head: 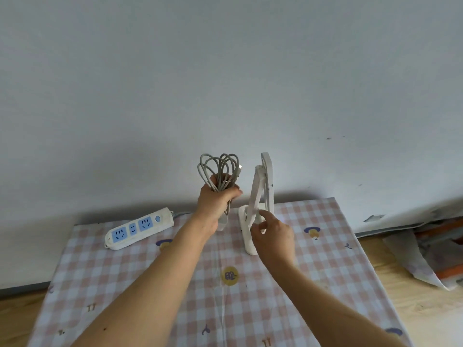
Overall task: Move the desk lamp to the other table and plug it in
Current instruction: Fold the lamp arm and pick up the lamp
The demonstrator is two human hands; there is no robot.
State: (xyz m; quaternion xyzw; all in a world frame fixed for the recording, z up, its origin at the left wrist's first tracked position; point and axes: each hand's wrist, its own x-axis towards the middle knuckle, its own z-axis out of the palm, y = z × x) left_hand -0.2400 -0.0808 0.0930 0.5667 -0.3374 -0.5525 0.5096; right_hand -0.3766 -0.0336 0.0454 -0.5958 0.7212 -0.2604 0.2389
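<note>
Lamp (260,194) stands on the checked table (325,266); plugging in comes next.
Left hand (215,201) grips the coiled cord (221,182); right hand (274,237) is loose-fingered beside the lamp's base. Uncoil the cord fully before reaching for the power strip (140,227).

White desk lamp (260,196) upright, arm folded, nr worktop (175,284) far edge; grey cable (220,169) coiled, raised in left hand (215,201).

Soft, even daylight, faint shadows along the wall (225,71) base, sharp centre, wide-angle bending at the edges.
</note>
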